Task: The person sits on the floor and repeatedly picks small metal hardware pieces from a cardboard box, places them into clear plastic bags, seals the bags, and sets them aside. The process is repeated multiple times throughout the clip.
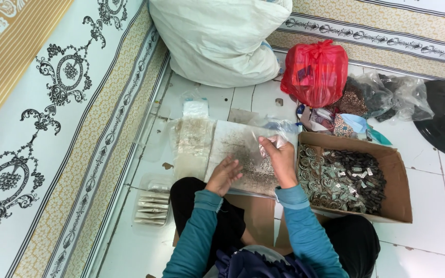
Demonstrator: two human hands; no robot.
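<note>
Two hands are working over a dusty board: the right hand (280, 157) is pinching a small, flimsy-looking clear plastic bag (274, 143) by its top edge, while the left hand (224, 175) is resting loosely curled and empty on the board (240, 146).

Open brown cardboard box (398, 177) of small metal parts (342, 180) sits right of the dusty flat board (233, 146); red plastic bag (315, 72) behind it, big white sack (217, 38) further left.

Long teal sleeves with ribbed cuffs, black trousers, dark blue cloth at the chest.
</note>
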